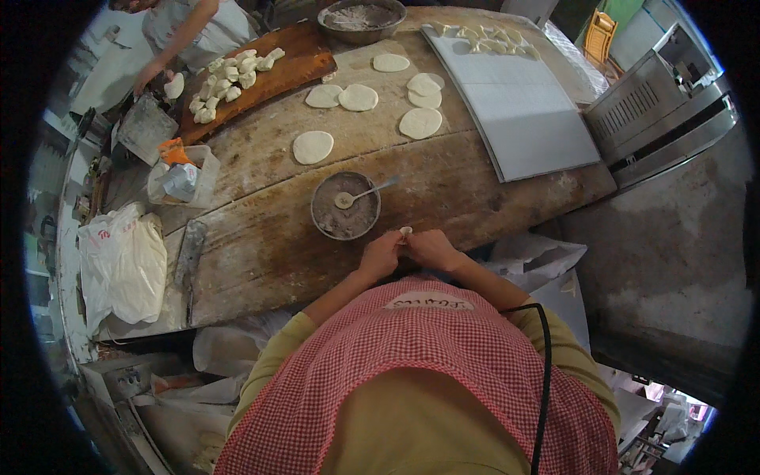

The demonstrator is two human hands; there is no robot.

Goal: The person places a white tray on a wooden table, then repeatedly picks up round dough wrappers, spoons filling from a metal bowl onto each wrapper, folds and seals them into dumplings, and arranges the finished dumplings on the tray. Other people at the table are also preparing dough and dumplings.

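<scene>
Close in front of my apron, my left hand and my right hand meet over a small piece of folded dough. Both hands grip it between the fingertips, and most of it is hidden by them. Just beyond my left hand stands a round metal bowl of greyish-brown filling. A spoon rests in the filling, its handle over the far right rim. Farther off, several flat dough rounds lie on the wooden table, some overlapping.
Shaped dough pieces sit at the far end of a white board. Dough lumps lie on a brown board near another person. A larger filling bowl, a plastic tub and plastic bags stand around.
</scene>
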